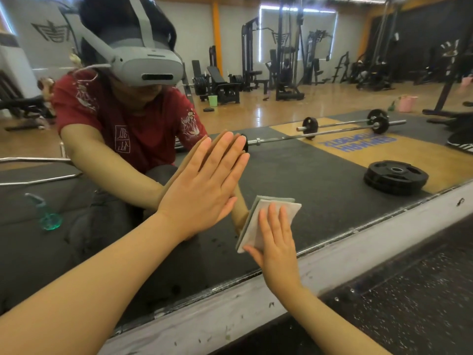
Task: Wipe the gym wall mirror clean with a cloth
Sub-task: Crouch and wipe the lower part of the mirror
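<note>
place: gym | barbell (pixel 343 129) | weight plate (pixel 395 176) | machines (pixel 284 60) | wall mirror (pixel 320 155)

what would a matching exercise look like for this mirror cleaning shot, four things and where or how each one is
Things
1. left hand
2. cloth
3. weight plate
4. spray bottle

States
A. reflected, lying flat on the dark mat
B. bare palm flat on the mirror
C. reflected at the far left, teal-tinted
D. pressed to the glass under the right hand

Pairs: 1-B, 2-D, 3-A, 4-C
</note>
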`<action>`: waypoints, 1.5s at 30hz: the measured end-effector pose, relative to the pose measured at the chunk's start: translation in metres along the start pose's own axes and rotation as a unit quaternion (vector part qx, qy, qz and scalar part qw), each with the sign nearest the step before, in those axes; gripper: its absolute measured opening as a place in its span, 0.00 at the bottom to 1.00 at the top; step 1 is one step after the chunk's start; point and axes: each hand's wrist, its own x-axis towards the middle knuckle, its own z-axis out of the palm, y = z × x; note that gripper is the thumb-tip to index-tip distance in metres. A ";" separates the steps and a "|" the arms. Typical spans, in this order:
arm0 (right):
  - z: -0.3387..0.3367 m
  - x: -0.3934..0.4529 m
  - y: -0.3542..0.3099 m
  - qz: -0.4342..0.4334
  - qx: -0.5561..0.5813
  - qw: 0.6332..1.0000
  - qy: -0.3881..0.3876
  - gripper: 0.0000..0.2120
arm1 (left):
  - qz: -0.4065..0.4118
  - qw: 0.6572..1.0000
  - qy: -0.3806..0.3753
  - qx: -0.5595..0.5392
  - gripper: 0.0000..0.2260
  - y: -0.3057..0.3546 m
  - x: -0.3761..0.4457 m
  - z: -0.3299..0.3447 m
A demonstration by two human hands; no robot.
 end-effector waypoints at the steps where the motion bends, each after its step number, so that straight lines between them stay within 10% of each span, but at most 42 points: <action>1: -0.003 0.007 -0.004 0.008 0.012 1.000 0.001 0.46 | 0.000 1.000 -0.001 -0.002 0.36 0.000 0.000 -0.001; 29: 0.026 0.014 -0.078 0.319 0.191 0.922 0.105 0.29 | -0.043 0.995 -0.082 -0.046 0.36 0.021 -0.060 -0.018; 39: 0.058 0.008 -0.069 0.300 0.123 0.930 0.175 0.28 | -0.121 0.984 -0.116 -0.060 0.32 0.023 -0.120 -0.017; 45: 0.075 0.003 -0.099 0.439 0.183 0.852 0.219 0.30 | -0.068 0.988 -0.133 -0.024 0.32 0.009 -0.148 -0.011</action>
